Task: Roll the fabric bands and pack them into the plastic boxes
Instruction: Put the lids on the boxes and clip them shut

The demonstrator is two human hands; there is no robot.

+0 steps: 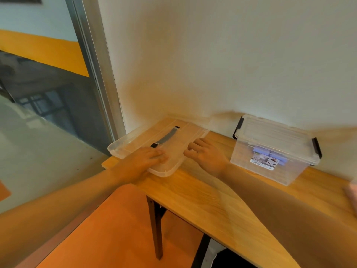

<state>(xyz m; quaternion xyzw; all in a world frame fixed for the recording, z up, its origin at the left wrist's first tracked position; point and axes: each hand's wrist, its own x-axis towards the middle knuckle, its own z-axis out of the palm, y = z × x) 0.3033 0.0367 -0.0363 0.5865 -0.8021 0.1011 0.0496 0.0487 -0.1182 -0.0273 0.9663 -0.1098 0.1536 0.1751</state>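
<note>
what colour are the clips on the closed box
Black clips on the clear closed box; head view.

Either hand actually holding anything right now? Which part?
Nothing gripped. Left hand rests flat on the near edge of the clear tray; right hand touches its right edge. Grey band lies on it, ungripped.

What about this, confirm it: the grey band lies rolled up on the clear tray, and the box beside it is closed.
No: the head view shows the grey band lying flat, not rolled up, on the clear tray. The box beside it is closed.
</note>
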